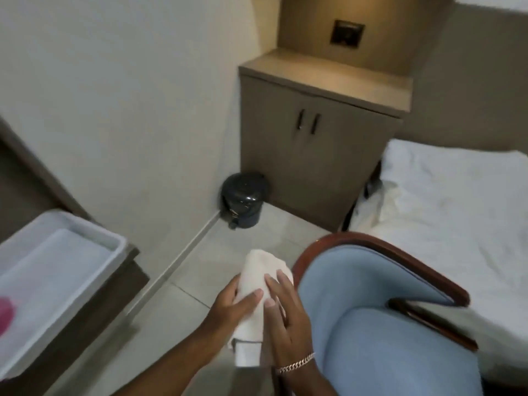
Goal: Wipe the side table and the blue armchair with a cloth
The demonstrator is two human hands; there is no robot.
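Cloth [254, 292]: white, folded into a bundle, held above the floor tiles between both hands. Left hand [231, 305]: fingers wrapped around the bundle's left side, thumb across its front, clasping it. Right hand [287, 315]: fingers spread flat against the bundle's right side, pressing it; chain bracelet [295, 363] at the wrist. Blue armchair [380, 318]: just right of the grip, wood-trimmed, back toward the hands. Side table [323, 132]: well beyond the grip, against the wall. Black bin [244, 200]: ahead, on the floor. White tray [57, 270]: left of the grip.
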